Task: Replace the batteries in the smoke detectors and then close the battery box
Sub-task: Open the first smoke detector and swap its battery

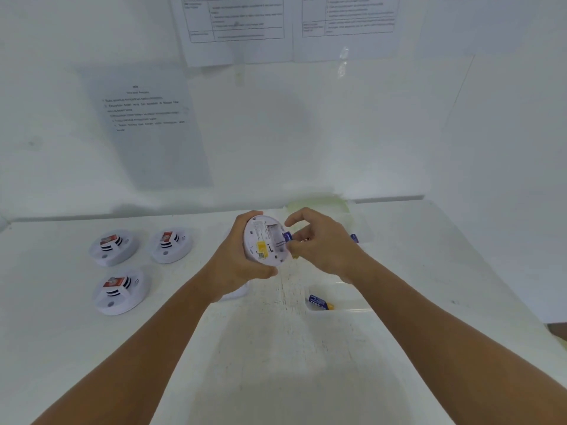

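Left hand (242,265) is gripping smoke detector (266,240); right hand (316,240) fingers are pinching battery (287,236) at the bay. Misaligned entry risks jamming or dropping it.

bright, washed-out | soft shadows | blurry wall text | wide-angle edge distortion

Three detectors (113,247) crowd the left; the near table (276,363) lies bare.
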Tool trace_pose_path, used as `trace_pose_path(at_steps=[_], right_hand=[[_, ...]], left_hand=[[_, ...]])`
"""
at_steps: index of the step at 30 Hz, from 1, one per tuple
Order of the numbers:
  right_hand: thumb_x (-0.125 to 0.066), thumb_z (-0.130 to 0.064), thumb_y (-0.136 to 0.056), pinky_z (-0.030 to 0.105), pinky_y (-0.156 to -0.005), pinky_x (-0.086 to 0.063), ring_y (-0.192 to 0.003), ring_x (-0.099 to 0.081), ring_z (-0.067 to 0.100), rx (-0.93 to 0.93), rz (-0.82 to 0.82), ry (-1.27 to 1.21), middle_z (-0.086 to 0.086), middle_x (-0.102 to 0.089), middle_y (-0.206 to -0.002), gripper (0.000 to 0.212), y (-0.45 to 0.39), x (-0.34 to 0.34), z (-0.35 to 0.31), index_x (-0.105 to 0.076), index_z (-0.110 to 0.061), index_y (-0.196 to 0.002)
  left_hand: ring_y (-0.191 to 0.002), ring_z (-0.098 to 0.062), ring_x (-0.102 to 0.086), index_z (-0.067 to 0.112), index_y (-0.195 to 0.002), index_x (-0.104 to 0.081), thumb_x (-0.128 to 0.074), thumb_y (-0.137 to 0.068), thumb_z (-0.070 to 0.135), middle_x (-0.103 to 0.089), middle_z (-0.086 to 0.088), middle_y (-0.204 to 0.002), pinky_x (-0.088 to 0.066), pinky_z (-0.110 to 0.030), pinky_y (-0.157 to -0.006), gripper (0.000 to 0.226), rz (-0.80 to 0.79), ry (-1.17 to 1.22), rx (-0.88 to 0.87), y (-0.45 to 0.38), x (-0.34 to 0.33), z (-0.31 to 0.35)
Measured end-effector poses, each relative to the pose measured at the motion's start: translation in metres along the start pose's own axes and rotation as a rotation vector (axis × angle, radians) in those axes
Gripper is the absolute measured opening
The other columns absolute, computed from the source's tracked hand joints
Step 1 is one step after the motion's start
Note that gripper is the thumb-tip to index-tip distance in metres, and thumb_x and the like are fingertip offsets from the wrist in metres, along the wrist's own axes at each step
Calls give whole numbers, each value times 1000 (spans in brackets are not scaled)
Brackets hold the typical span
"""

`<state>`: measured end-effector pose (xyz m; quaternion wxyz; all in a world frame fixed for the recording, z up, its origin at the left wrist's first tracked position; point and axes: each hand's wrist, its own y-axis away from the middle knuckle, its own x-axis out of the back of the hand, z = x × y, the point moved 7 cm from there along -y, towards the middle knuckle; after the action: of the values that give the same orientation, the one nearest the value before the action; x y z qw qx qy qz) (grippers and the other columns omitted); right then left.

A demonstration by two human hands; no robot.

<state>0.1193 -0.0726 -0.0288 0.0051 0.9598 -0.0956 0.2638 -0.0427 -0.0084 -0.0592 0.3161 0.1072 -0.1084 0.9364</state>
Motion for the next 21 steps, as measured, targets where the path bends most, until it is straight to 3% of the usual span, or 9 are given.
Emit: trace_pose_path(at_steps=[3, 5, 8, 10, 12, 14, 18, 21], right_hand=[[-70, -11, -84, 20, -54, -46, -70, -67, 10, -101, -72, 30, -2, -76, -80, 23, 15, 10, 20, -67, -27, -101], [-72, -11, -83, 23, -57, -50, -76, -69, 14, -172, -130, 114, -4, -75, -85, 21, 24, 13, 37, -70, -26, -98], [-76, -16, -84, 30, -81, -60, -86, -70, 15, -211, -188, 306, -6, -71, -105, 22, 31, 10, 55, -71, -27, -103], [-78, -21, -86, 34, -92, -57, -94, -68, 15, -201, -213, 387, -6, -69, -118, 23, 33, 6, 61, -72, -27, -107], [-78, -28, -88, 34, -95, -55, -95, -66, 13, -187, -205, 404, -10, -66, -115, 25, 33, 6, 63, -70, -29, -112], [-74, -30, -91, 30, -89, -55, -89, -65, 9, -147, -160, 385, -15, -62, -107, 20, 31, 13, 59, -69, -28, -110], [-66, -30, -96, 16, -60, -42, -82, -63, 9, -50, -11, 339, -15, -66, -88, 9, 15, 42, 40, -72, -26, -100], [-64, -31, -96, 18, -62, -44, -81, -65, 9, -42, 65, 303, -16, -68, -87, 10, -6, 60, 35, -72, -27, -101]], left_hand=[[-107, 6, -62, 28, -139, -43, -85, -66, -19, -57, 10, -126, -59, -22, -79, 97, 14, 22, 5, -2, -4, -1], [-109, 0, -63, 27, -140, -43, -85, -66, -21, -58, 6, -128, -59, -23, -80, 98, 17, 41, 0, -4, -8, 0], [-117, -10, -61, 29, -141, -43, -87, -66, -17, -58, 3, -131, -59, -24, -84, 98, 29, 42, -10, -10, -14, 1], [-120, -12, -60, 31, -141, -42, -88, -66, -14, -58, 3, -132, -58, -24, -86, 99, 37, 35, -16, -13, -16, 2], [-121, -13, -60, 32, -143, -41, -88, -67, -13, -57, 5, -133, -58, -24, -87, 99, 38, 23, -20, -16, -18, 4], [-120, -11, -60, 33, -144, -40, -88, -67, -12, -57, 6, -133, -59, -25, -86, 100, 44, 18, -20, -19, -18, 6], [-119, -11, -60, 35, -144, -40, -91, -66, -8, -57, 9, -131, -60, -31, -90, 102, 65, -27, -26, -25, -11, 9], [-117, -12, -60, 34, -144, -39, -89, -67, -10, -56, 8, -130, -60, -27, -83, 103, 77, -42, -30, -30, -7, 14]])
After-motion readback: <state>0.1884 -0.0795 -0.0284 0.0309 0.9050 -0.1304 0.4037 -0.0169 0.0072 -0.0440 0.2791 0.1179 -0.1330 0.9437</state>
